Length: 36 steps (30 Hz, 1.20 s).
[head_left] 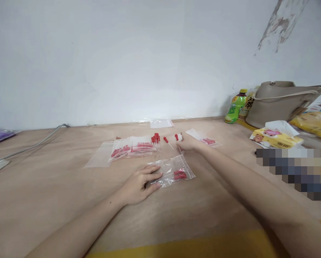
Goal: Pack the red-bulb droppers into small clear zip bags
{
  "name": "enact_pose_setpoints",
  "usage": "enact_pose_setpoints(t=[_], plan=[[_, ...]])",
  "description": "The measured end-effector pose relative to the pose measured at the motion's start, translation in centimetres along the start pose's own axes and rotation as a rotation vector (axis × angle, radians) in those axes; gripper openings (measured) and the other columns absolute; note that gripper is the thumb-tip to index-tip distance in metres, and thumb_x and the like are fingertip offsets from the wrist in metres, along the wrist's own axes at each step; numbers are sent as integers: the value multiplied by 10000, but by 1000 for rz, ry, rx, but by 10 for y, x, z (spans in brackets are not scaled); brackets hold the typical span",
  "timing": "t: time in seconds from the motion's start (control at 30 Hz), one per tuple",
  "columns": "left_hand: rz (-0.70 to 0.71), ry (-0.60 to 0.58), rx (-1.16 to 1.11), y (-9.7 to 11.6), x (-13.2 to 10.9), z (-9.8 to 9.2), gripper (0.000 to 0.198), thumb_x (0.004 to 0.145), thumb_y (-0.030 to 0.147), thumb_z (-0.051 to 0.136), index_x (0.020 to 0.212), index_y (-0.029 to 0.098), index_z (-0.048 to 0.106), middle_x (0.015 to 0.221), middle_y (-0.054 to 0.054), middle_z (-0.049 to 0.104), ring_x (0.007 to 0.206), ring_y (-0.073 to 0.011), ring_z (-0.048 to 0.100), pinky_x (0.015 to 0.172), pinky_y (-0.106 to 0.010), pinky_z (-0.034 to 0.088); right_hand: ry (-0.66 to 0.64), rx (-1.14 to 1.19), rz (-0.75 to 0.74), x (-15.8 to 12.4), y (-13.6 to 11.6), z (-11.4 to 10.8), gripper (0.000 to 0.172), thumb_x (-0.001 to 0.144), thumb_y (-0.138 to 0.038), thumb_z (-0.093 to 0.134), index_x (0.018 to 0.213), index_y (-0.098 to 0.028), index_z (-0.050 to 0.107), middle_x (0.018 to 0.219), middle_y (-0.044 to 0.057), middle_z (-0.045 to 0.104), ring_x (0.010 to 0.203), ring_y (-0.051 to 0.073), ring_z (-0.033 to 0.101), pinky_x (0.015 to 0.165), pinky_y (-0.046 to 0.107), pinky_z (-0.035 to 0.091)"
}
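Observation:
My left hand (142,182) lies on the table with its fingers spread, their tips resting on the left end of a clear zip bag (167,168). Several red dropper bulbs (179,175) show in the right part of that bag. Beyond it, my right hand (188,142) is closed around a dropper (176,137) with a red bulb; its fingers are partly hidden. A single loose dropper (165,139) lies just left of that hand. Farther left is a bunch of red-bulbed droppers (156,138), beside a row of filled zip bags (133,147).
Flat, pale bags (99,156) lie at the left and another bag (161,123) near the wall. A filled bag (209,141) sits beyond my right forearm. At the right stand a green bottle (234,107), a grey-beige bag (275,104) and a yellow tissue pack (274,138). A cable (42,139) crosses the left.

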<state>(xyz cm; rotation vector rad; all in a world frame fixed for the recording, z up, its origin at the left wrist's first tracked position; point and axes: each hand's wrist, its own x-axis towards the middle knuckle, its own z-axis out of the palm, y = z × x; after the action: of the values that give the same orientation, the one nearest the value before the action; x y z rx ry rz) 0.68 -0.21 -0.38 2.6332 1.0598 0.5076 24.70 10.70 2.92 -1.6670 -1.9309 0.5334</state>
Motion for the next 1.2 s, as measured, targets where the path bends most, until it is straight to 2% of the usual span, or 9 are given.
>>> enact_pose_setpoints(t=[0.1,0.2,0.4,0.57,0.73,0.8,0.87,1.0,1.2], plan=[[-4,3,-9,0,0,0,370,862,362,477,1219,271,509,1325,-42,435,1228,-229,388,1018,-434,315,-15,264,18,-24,18,-11,662,686,-143,478,1300,-96,234,502,-63,507,437,109,502,396,184,369],[-9,-4,-8,0,0,0,373,860,361,477,1221,269,508,1326,-43,434,1230,-229,384,1018,-435,313,73,507,34,-45,35,-10,762,686,-151,465,1336,-137,67,496,-115,420,386,90,463,365,174,350],[-12,4,1,0,0,1,385,858,370,478,1227,264,502,1325,-40,438,1221,-229,394,1008,-421,335,238,854,105,-64,39,14,624,654,-177,539,1178,-215,202,552,-114,463,443,111,542,442,231,469],[-11,13,-3,2,0,-1,447,857,377,480,1285,261,422,1325,-31,438,1216,-220,396,1002,-410,344,116,1060,162,-72,36,23,306,697,-243,562,915,-226,346,620,-67,541,565,108,601,607,270,513],[-19,18,0,3,-1,-2,469,854,388,483,1297,256,400,1305,-34,462,1204,-222,406,999,-408,342,-140,819,68,-77,49,8,246,690,-342,613,825,-178,489,576,-41,545,502,85,531,500,217,433],[-19,22,5,3,0,-2,471,852,389,486,1296,256,399,1305,-33,461,1203,-224,406,997,-409,345,-244,670,-23,-77,54,2,263,682,-370,624,824,-168,535,528,-51,510,468,78,480,454,205,376],[-20,20,9,2,0,-2,472,852,387,486,1297,255,399,1307,-34,458,1202,-224,406,996,-407,347,-292,549,-174,-75,56,-1,243,685,-365,623,811,-161,583,593,-25,543,528,89,492,499,220,386],[-21,16,6,2,0,-2,470,851,381,489,1294,250,405,1308,-42,457,1193,-225,416,990,-405,354,-203,417,-403,-73,52,6,184,712,-332,594,749,-161,653,832,44,600,778,139,537,700,269,421],[-2,18,-3,1,0,-1,469,852,370,490,1297,248,402,1312,-43,451,1205,-226,404,997,-407,347,-114,381,-363,-77,41,18,213,713,-343,593,630,-150,630,648,9,540,572,94,461,548,227,378]])
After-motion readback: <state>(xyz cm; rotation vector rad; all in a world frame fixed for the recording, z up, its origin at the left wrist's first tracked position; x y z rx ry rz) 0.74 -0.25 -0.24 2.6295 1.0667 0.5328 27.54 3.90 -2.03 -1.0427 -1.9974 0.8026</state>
